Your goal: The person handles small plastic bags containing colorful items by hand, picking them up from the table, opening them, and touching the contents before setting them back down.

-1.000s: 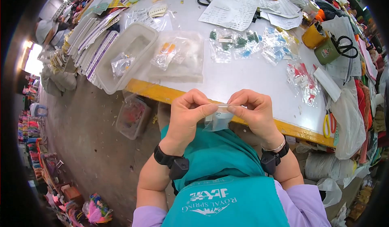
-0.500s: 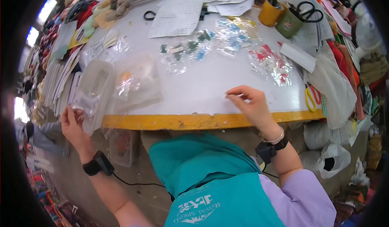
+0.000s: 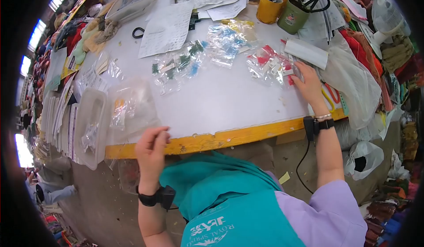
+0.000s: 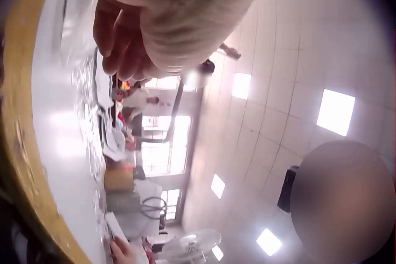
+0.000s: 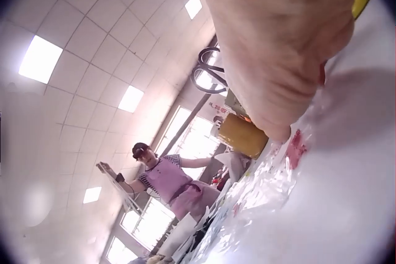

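In the head view my right hand [image 3: 308,84] reaches to the right side of the table, fingertips at the edge of the small clear bags with red pieces [image 3: 268,66]. Its thumb and forefinger stand apart there. The right wrist view shows the fingertips low over the crinkled plastic and a red piece [image 5: 297,150]. My left hand [image 3: 151,152] hovers at the table's yellow front edge, fingers loosely bent and holding nothing. To its left, a long clear plastic box [image 3: 102,114] contains a small bag [image 3: 90,134]. A large clear bag [image 3: 143,99] lies beside the box.
Bags with green pieces [image 3: 176,66] and blue pieces [image 3: 227,41] lie mid-table. Behind the right hand are a white roll [image 3: 306,53], a green can [image 3: 293,17] with black scissors [image 3: 314,0], and a yellow can [image 3: 269,8]. Yellow-handled scissors [image 3: 327,98] lie at the right.
Both hands pinched a small clear bag a second ago. The left hand then went left to the plastic box and has come back without the bag. My right hand has moved right to the red-piece bags.
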The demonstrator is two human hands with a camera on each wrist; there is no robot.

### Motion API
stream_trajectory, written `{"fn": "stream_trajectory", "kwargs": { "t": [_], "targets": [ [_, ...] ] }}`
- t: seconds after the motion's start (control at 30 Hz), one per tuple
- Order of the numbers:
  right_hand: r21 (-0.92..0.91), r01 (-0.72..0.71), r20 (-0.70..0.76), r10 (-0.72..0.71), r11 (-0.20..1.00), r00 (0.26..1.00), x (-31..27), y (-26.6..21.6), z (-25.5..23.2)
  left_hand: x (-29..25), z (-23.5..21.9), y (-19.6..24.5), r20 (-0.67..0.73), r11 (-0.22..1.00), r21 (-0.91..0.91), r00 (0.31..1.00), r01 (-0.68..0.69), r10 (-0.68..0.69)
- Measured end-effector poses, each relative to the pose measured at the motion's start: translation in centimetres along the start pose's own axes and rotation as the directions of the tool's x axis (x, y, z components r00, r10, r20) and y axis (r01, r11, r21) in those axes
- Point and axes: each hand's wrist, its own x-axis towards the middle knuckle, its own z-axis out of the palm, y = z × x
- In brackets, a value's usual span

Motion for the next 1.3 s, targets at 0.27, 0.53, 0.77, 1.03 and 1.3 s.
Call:
{"fn": "stream_trajectory", "kwargs": {
  "t": [0.27,0.53,0.77,1.03,1.3],
  "targets": [
    [0.035,-0.438,0.382,0.393,0.898,0.836,1.8,-1.2,-2.2,0.5,4.0,1.3,0.241,0.999,0.037,0.970,-0.022,0.013],
    [0.171,-0.141,0.088,0.128,0.975,0.988,0.5,-0.1,-1.7,1.7,6.5,1.2,0.370,0.987,-0.113,0.926,0.118,-0.068],
    [0.801,-0.143,0.049,0.174,0.581,0.984,-1.1,-13.7,-1.8,2.7,11.6,1.3,0.367,0.892,-0.417,0.930,0.175,-0.011],
    [0.752,0.147,-0.022,-0.198,0.643,0.980,-0.6,-22.7,1.0,2.3,11.9,1.8,0.057,0.749,-0.654,0.995,0.103,-0.087],
    [0.637,0.188,0.037,-0.273,0.748,0.961,8.1,-17.4,4.6,3.0,8.1,-0.7,0.046,0.585,-0.780,0.954,0.220,-0.296]
  ]
}}
